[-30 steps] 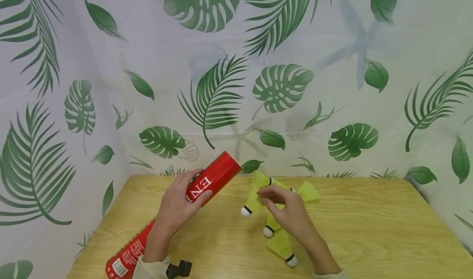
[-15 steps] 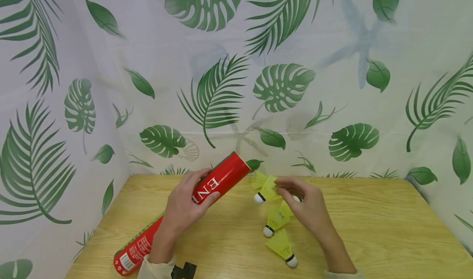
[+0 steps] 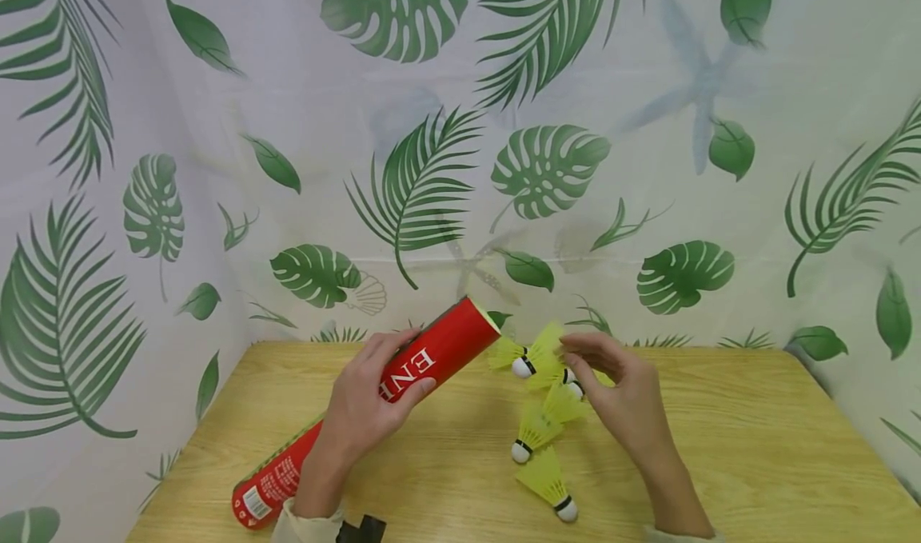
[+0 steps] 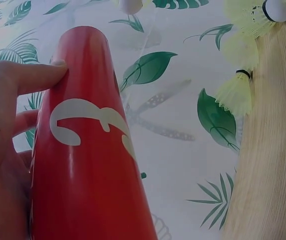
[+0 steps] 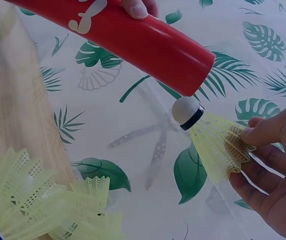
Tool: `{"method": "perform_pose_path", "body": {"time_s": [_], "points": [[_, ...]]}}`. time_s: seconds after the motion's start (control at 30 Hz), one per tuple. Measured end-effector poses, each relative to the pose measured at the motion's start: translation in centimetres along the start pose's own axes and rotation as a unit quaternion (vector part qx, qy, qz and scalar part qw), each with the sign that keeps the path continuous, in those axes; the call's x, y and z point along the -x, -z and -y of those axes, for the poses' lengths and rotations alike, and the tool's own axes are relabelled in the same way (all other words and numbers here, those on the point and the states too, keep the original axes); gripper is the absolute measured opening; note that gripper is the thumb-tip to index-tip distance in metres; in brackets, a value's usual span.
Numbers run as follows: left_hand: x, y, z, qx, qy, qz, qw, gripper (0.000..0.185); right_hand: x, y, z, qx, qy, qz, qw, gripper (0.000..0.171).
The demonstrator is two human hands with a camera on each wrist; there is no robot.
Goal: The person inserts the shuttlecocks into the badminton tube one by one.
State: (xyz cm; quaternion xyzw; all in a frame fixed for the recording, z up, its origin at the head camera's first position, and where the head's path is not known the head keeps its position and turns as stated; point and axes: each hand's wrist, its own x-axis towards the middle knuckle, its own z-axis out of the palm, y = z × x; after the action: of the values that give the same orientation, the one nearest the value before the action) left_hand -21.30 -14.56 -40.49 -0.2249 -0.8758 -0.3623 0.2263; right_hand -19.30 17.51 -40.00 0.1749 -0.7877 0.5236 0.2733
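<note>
Pinched shuttlecock, cork toward tube

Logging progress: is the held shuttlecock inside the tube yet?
Out. The shuttlecock sits just outside the tube, its cork at the tube's mouth.

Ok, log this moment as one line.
left hand: grips red tube | right hand: pinches shuttlecock, cork beside tube mouth | more shuttlecocks on table
</note>
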Motion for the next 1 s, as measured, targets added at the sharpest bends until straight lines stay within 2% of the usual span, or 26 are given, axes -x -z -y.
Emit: {"method": "perform_pose_path", "body": {"time_s": [0.57, 0.77, 1.0], "points": [[0.5, -0.2, -1.0, 0.015, -0.007, 0.023, 0.9996, 0.061, -0.1, 0.9, 1.0, -0.016, 0.026, -0.079, 0.996, 0.021], [0.1, -0.5, -1.4, 0.017, -0.016, 0.024, 0.9994, 0.061, -0.2, 0.8, 1.0, -0.020, 0.043, -0.107, 0.993, 0.020], [0.2, -0.8, -1.6, 0.027, -0.034, 0.027, 0.9987, 0.060, -0.2, 0.4, 0.8, -0.052, 0.046, -0.142, 0.987, 0.020]]}}
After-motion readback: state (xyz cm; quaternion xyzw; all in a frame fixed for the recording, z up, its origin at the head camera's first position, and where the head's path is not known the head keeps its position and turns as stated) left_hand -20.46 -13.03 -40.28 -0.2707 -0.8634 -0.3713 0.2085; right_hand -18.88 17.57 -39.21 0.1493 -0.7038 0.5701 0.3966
